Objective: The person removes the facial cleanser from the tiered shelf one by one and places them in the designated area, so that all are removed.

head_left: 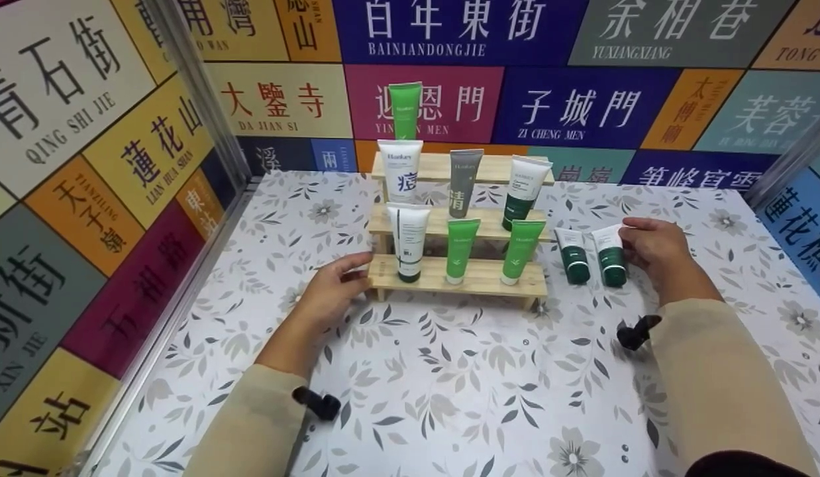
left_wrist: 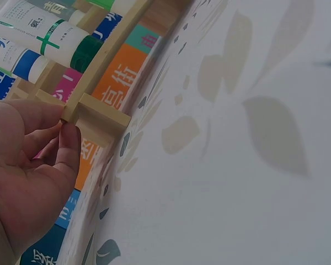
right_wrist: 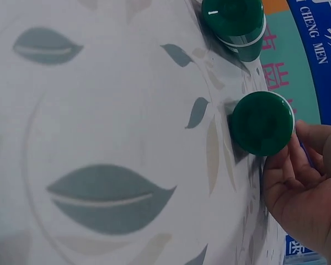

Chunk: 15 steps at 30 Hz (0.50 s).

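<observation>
My left hand [head_left: 336, 283] pinches the left end of the lowest step of a three-step wooden rack [head_left: 476, 286]; the left wrist view shows thumb and forefinger at the step's corner [left_wrist: 70, 113]. At the right, my right hand [head_left: 655, 248] holds a white and dark green squeeze tube [head_left: 610, 255] by its right side, near the flat end. In the right wrist view its round green cap [right_wrist: 263, 123] faces the camera. A matching squeeze tube [head_left: 573, 257] lies just left of it on the cloth.
Squeeze tubes stand upright on the rack: a white one [head_left: 408, 238] and two green ones [head_left: 461, 248] in front, a white [head_left: 400, 175], a grey [head_left: 464, 182] and a white-green one [head_left: 524, 189] mid-level, a green one [head_left: 406, 112] on top. Behind rises a sign-covered wall [head_left: 423, 103].
</observation>
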Tool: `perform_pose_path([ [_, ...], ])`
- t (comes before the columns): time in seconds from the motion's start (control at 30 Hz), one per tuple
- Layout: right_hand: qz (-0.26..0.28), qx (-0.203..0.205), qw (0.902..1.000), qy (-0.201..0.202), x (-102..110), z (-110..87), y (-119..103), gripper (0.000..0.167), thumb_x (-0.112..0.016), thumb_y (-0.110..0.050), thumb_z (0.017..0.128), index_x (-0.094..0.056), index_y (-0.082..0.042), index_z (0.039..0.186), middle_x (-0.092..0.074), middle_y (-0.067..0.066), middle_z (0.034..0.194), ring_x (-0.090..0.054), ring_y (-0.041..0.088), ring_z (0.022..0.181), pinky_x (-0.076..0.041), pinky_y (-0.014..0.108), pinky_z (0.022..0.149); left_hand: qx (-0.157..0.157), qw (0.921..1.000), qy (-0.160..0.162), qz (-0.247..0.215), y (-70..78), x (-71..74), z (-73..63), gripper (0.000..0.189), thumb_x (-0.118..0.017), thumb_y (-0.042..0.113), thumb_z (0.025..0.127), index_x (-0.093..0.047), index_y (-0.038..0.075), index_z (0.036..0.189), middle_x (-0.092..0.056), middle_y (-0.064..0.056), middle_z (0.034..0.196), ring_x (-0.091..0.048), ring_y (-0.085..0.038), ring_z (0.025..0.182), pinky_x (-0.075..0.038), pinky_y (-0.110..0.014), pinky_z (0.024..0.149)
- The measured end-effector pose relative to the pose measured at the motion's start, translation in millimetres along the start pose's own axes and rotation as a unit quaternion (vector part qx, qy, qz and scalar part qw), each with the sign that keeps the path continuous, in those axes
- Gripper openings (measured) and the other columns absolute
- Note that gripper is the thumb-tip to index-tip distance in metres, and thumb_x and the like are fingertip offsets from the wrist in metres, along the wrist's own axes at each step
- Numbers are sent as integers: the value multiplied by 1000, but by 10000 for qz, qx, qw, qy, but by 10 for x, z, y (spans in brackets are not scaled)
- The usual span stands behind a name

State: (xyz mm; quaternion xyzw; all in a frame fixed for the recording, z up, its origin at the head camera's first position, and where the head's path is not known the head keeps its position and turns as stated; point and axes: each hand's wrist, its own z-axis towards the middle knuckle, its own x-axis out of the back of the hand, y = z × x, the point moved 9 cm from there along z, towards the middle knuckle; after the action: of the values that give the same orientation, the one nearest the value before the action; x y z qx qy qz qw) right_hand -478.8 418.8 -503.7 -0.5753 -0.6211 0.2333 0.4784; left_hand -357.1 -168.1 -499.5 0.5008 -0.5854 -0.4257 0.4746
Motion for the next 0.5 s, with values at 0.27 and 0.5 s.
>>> perform_pose_path([
  [0.27,210,194,9995,-114,19,-100,-13,64,-67,-22,106,-43,-20,165,-69,-16,109,-69,2,100,-61,20,88,-121,9999,-20,41,22,3,-3,50,-68,2,100,-64,13,148,-65,-14,144,-61,-25,132,-56,-29,98],
  [0.5,-30,183,9997,-149,42,-127,44,64,-66,-27,107,-42,-23,166,-63,-9,129,-65,6,115,-59,21,97,-121,9999,-27,34,26,-9,-5,51,-69,2,99,-63,13,149,-67,-15,141,-62,-24,127,-56,-30,97],
])
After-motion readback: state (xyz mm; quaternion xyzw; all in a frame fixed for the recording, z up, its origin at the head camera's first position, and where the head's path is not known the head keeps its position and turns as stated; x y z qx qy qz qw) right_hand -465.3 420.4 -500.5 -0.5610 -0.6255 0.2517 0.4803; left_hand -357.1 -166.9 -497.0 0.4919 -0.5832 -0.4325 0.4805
